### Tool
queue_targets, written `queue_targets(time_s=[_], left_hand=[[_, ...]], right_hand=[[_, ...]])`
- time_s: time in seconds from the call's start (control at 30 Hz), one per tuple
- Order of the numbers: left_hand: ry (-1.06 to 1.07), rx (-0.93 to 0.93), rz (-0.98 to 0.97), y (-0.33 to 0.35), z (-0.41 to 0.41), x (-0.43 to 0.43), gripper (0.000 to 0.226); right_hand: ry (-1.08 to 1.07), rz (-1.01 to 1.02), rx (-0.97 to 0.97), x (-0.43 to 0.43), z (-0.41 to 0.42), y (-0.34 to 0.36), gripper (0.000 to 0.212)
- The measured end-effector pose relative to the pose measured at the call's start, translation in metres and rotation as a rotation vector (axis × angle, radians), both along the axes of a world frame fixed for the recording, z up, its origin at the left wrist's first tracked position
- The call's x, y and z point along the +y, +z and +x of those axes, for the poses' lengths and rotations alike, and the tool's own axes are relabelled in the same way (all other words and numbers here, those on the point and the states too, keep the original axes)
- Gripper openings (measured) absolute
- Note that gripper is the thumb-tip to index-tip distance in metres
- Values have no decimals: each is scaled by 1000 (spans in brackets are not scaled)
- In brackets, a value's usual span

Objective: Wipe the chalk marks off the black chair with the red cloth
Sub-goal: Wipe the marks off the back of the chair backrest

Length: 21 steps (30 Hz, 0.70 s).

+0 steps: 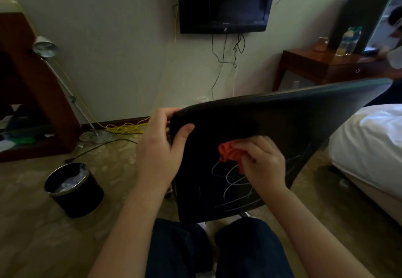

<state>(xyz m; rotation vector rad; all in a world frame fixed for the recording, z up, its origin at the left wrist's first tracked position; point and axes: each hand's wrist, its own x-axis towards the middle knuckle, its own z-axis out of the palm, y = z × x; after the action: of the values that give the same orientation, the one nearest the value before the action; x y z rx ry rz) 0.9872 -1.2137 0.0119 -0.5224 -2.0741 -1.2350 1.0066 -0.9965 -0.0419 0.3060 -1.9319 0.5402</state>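
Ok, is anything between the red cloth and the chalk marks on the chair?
Nothing visible. The right hand holds the red cloth on the black chair at the top of the chalk marks, which lie bare below. The left hand grips the chair's upper corner.

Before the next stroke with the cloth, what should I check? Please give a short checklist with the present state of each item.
1. Chair is steadied: ok. The left hand grips the top corner of the black chair.
2. Cloth is held securely: ok. The right hand holds the bunched red cloth.
3. Cloth is on the chair surface: ok. It lies against the black back, just above the scribbles.
4. Chalk marks are gone: not ok. White loops show below the cloth and faint lines to its right.
5. Cloth face is clean: cannot tell.
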Motion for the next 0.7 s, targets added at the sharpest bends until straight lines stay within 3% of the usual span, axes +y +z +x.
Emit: queue_targets(time_s=[0.07,0.3,0.53,0.7], left_hand=[[-16,-17,-5,-2,2,-2,34],[-66,-90,83,-3,3,-4,32],[-405,-403,459,-4,9,-12,28],[-321,-543,420,-40,15,-24,30]], right_hand=[[1,22,-90,-1,1,-9,27],[81,24,209,-18,19,56,13],[87,50,-119,-4,-2,-21,21],[77,11,219,-20,24,47,12]])
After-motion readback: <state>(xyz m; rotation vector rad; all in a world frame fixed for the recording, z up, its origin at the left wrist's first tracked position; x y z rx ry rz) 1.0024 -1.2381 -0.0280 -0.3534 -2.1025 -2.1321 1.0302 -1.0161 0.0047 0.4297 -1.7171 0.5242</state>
